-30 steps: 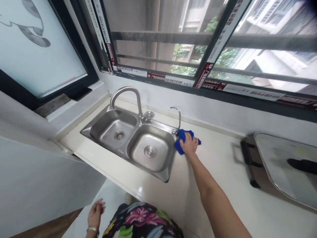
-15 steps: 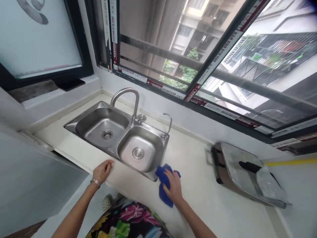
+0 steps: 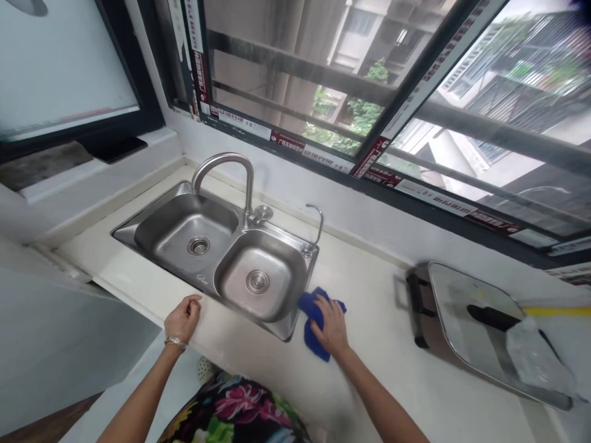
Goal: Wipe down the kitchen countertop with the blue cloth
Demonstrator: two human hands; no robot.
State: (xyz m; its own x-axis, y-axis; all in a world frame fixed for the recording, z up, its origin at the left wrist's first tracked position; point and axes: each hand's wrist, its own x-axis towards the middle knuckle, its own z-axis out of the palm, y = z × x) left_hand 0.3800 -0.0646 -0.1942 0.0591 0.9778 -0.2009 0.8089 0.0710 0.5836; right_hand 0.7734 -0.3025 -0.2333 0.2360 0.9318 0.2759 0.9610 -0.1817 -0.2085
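My right hand (image 3: 331, 326) presses flat on a blue cloth (image 3: 312, 315) lying on the cream countertop (image 3: 369, 344), just beside the front right corner of the steel double sink (image 3: 152, 237). Its fingers lie spread over the cloth. My left hand (image 3: 182, 320) rests on the counter's front edge, in front of the sink, with its fingers curled loosely and nothing in it. A bracelet circles the left wrist.
A tall curved tap (image 3: 224, 169) and a small thin tap (image 3: 317, 221) stand behind the basins. At the right sits an electric pan with a glass lid (image 3: 480, 326) and black handles. A barred window (image 3: 369, 80) runs along the back wall.
My right hand dragged the blue cloth from behind the sink by the small tap to its front right corner. My left hand rose from below onto the counter's front edge.
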